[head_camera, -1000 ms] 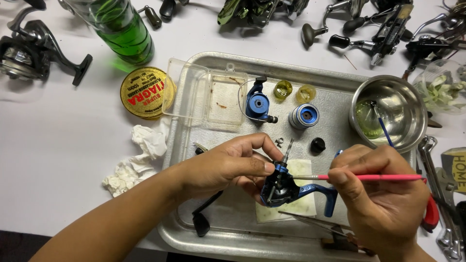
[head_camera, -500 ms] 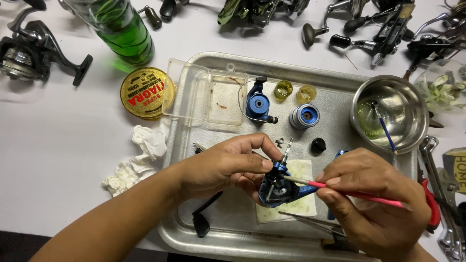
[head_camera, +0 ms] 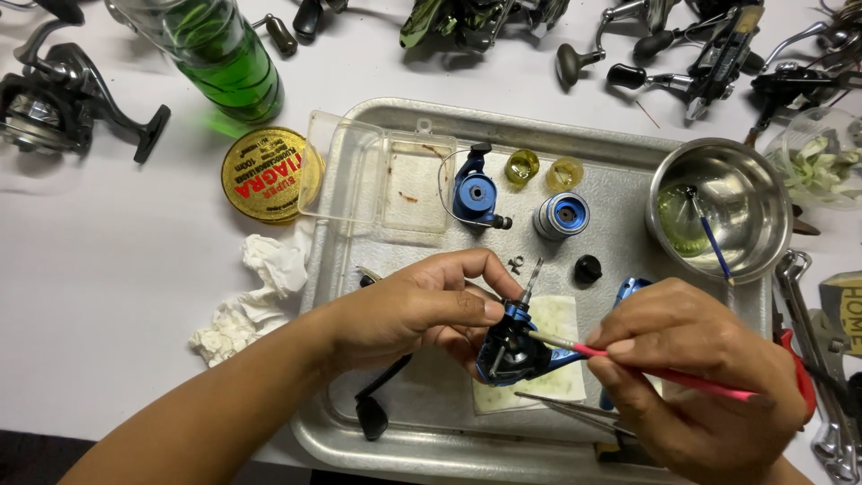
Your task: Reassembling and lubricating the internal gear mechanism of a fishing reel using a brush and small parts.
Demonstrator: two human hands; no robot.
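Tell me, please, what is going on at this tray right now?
A person is working over a metal tray. The left hand holds a blue and black fishing reel body, while the right hand puts a thin pink-handled brush to it. A blue spool and a steel bowl sit on the tray.

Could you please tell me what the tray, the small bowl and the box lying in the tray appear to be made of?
The tray looks like dull brushed metal, perhaps aluminium: matte grey with soft reflections. The small bowl seems polished steel, since it mirrors light brightly. The box appears to be clear plastic, as the tray shows through it.
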